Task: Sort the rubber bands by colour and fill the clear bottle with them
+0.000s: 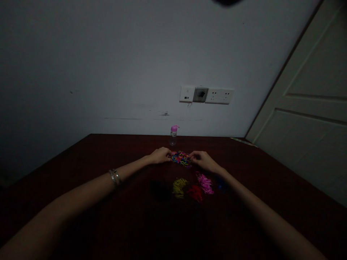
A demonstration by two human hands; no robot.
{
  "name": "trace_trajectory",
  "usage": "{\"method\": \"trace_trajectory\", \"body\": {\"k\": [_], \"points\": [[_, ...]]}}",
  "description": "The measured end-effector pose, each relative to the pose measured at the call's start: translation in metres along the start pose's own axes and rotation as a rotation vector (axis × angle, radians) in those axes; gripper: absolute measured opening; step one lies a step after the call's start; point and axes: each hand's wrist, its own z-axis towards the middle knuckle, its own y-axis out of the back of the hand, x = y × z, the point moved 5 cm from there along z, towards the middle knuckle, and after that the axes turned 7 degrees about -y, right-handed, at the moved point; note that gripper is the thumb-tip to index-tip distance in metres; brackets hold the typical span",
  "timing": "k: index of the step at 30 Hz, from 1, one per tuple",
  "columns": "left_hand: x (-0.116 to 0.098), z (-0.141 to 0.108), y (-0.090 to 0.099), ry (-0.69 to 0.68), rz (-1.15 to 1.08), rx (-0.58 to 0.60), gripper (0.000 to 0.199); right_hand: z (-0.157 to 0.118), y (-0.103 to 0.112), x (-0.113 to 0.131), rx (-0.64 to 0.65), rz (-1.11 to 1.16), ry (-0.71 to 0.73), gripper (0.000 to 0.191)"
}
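A mixed pile of small coloured rubber bands (179, 158) lies on the dark red table between my two hands. My left hand (161, 155) touches the pile's left edge, fingers curled and closed; what they hold is too small to make out. At the right edge, my right hand (204, 160) pinches a rubber band between thumb and forefinger, though dim light blurs it. Nearer to me are sorted heaps: yellow bands (179, 187), red bands (195, 193) and pink bands (205, 183). Blue bands (221, 185) lie in shadow beside my right forearm.
Behind the pile stands a small clear bottle with a pink lid (174, 135). A wall with a row of sockets (206, 95) rises at the table's far edge. A panelled door (306, 97) is on the right, with a thin strip (243, 142) near its foot.
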Motion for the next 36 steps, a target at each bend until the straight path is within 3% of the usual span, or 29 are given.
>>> {"method": "trace_trajectory", "body": {"k": [5, 16, 21, 26, 31, 36], "points": [[-0.001, 0.006, -0.009, -0.005, 0.162, 0.034, 0.021, -0.001, 0.002, -0.012, -0.025, -0.018, -0.02, 0.023], [-0.021, 0.004, -0.006, -0.189, 0.378, 0.074, 0.021, 0.001, 0.006, -0.009, -0.047, -0.048, 0.015, 0.024], [-0.023, 0.003, -0.008, -0.208, 0.393, 0.07, 0.02, 0.003, 0.006, -0.011, -0.045, -0.05, 0.007, 0.024], [-0.016, 0.004, -0.005, -0.183, 0.279, 0.02, 0.019, 0.003, 0.009, -0.012, -0.045, -0.043, -0.004, 0.023], [-0.002, 0.012, 0.006, -0.143, 0.004, -0.098, 0.022, 0.002, 0.014, -0.012, -0.062, -0.038, -0.004, 0.022], [0.011, 0.021, 0.013, -0.067, -0.268, -0.093, 0.025, 0.003, 0.014, -0.015, -0.06, -0.038, 0.006, 0.022]]}}
